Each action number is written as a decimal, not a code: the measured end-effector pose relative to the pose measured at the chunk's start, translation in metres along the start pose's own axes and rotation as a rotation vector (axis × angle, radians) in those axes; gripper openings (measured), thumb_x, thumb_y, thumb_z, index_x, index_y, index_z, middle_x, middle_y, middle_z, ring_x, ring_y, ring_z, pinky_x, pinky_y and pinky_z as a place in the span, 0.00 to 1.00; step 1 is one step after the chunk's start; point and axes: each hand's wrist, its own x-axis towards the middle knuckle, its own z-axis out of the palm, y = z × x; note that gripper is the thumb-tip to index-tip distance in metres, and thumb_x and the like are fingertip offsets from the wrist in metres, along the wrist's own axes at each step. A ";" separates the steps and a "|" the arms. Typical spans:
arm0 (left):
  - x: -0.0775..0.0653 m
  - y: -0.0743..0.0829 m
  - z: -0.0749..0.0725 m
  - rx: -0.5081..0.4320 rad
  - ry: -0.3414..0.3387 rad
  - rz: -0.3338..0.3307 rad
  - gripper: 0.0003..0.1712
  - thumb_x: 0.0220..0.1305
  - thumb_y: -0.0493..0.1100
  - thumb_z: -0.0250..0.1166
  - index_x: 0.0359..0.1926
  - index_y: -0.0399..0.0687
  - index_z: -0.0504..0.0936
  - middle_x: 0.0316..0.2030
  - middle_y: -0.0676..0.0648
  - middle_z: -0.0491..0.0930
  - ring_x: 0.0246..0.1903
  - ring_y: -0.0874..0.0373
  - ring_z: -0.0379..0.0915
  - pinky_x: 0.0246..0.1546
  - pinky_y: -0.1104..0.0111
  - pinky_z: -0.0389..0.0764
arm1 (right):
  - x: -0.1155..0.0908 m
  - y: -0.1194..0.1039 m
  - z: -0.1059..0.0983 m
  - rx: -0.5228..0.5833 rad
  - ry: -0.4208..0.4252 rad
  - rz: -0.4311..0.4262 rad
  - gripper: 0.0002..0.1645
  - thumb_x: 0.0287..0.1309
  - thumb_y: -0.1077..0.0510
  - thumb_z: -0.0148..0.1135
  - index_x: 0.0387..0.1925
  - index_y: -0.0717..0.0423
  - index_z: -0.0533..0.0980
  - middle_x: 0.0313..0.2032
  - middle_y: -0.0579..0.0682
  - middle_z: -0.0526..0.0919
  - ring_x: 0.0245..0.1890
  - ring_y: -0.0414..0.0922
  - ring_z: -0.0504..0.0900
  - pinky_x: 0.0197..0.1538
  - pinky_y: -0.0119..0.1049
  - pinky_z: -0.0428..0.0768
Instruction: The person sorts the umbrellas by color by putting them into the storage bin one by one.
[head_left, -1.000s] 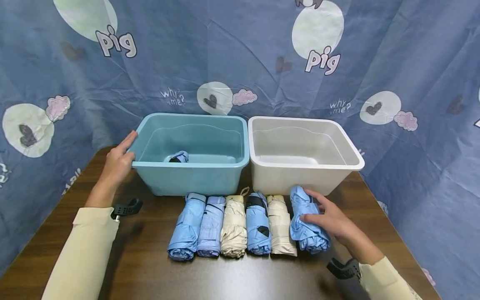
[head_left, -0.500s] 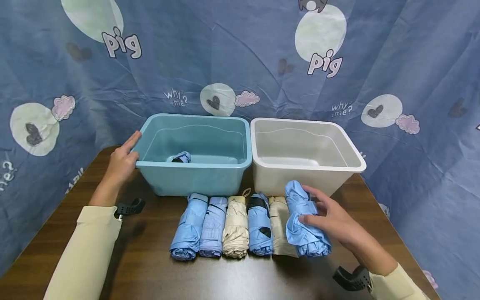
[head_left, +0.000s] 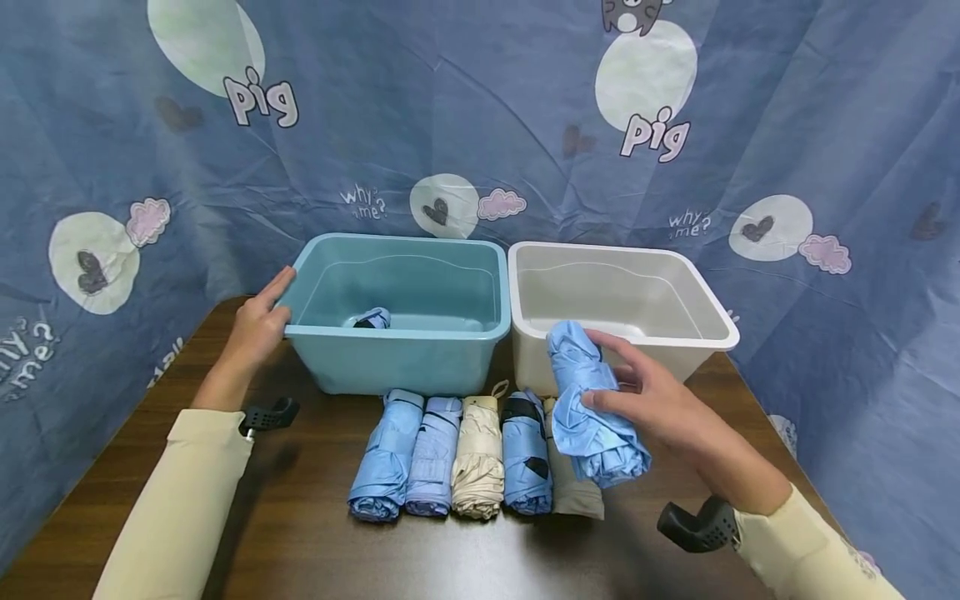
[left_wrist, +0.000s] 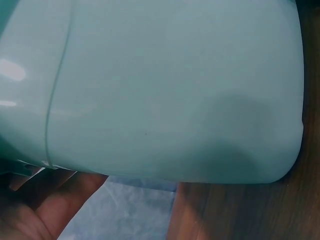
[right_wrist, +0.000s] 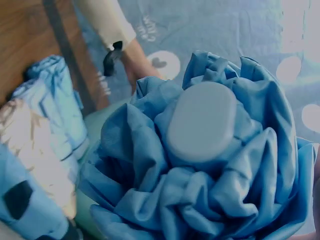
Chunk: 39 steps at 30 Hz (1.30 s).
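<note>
My right hand grips a blue folded umbrella, raised at a tilt over the table, its far end overlapping the front rim of the white bin. In the right wrist view, the pale handle end of the umbrella shows amid bunched blue fabric. My left hand holds the left rim of the teal bin, fingers along the outer edge. The left wrist view shows fingers under the rim, beside the bin wall. Inside the teal bin lies a blue-and-black umbrella, mostly hidden by the front wall.
Several folded umbrellas lie side by side before the bins, among them a blue one, a cream one and a second cream one partly covered by the held umbrella. A printed blue curtain hangs behind the brown table.
My right hand has lifted the blue umbrella from the right end of the row and brought it up and left toward the white bin. The left hand stays on the teal bin's rim.
</note>
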 end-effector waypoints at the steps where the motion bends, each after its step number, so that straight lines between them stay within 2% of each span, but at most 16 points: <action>1: 0.000 0.000 0.001 -0.001 0.001 -0.003 0.36 0.62 0.33 0.42 0.73 0.44 0.57 0.73 0.43 0.53 0.72 0.45 0.45 0.68 0.51 0.50 | 0.003 -0.004 -0.001 0.006 0.000 0.000 0.47 0.57 0.55 0.64 0.74 0.42 0.53 0.60 0.72 0.66 0.51 0.60 0.77 0.43 0.47 0.80; 9: 0.000 0.001 0.002 0.000 0.005 -0.011 0.36 0.62 0.34 0.42 0.74 0.48 0.57 0.73 0.46 0.53 0.72 0.47 0.46 0.67 0.52 0.51 | 0.037 -0.027 0.003 0.121 -0.002 0.036 0.47 0.56 0.56 0.64 0.73 0.37 0.54 0.55 0.69 0.71 0.44 0.55 0.81 0.44 0.47 0.80; 15: -0.001 -0.001 -0.002 0.002 0.009 0.000 0.36 0.62 0.33 0.43 0.73 0.47 0.57 0.72 0.45 0.54 0.71 0.47 0.46 0.67 0.52 0.51 | 0.068 -0.044 0.012 0.174 -0.002 0.026 0.46 0.55 0.57 0.64 0.72 0.34 0.56 0.55 0.63 0.72 0.47 0.53 0.80 0.48 0.45 0.79; 21: -0.001 0.001 -0.002 0.020 0.003 0.006 0.37 0.61 0.33 0.43 0.73 0.47 0.58 0.72 0.46 0.55 0.71 0.46 0.47 0.64 0.53 0.55 | 0.092 -0.055 0.025 0.239 -0.019 0.015 0.46 0.54 0.58 0.65 0.71 0.33 0.58 0.54 0.62 0.75 0.48 0.52 0.80 0.47 0.44 0.80; 28: 0.001 0.002 0.001 -0.010 -0.005 0.009 0.36 0.61 0.32 0.43 0.73 0.46 0.57 0.73 0.48 0.54 0.71 0.47 0.46 0.65 0.55 0.54 | 0.122 -0.063 0.038 0.249 -0.033 0.020 0.46 0.54 0.56 0.67 0.71 0.31 0.58 0.53 0.60 0.77 0.47 0.50 0.81 0.50 0.44 0.77; 39: -0.002 -0.002 0.001 -0.012 0.028 0.006 0.37 0.59 0.31 0.44 0.72 0.45 0.60 0.72 0.45 0.56 0.71 0.47 0.48 0.65 0.54 0.55 | 0.169 -0.073 0.069 0.282 0.017 0.027 0.47 0.51 0.56 0.68 0.71 0.35 0.59 0.63 0.56 0.64 0.51 0.51 0.76 0.52 0.44 0.75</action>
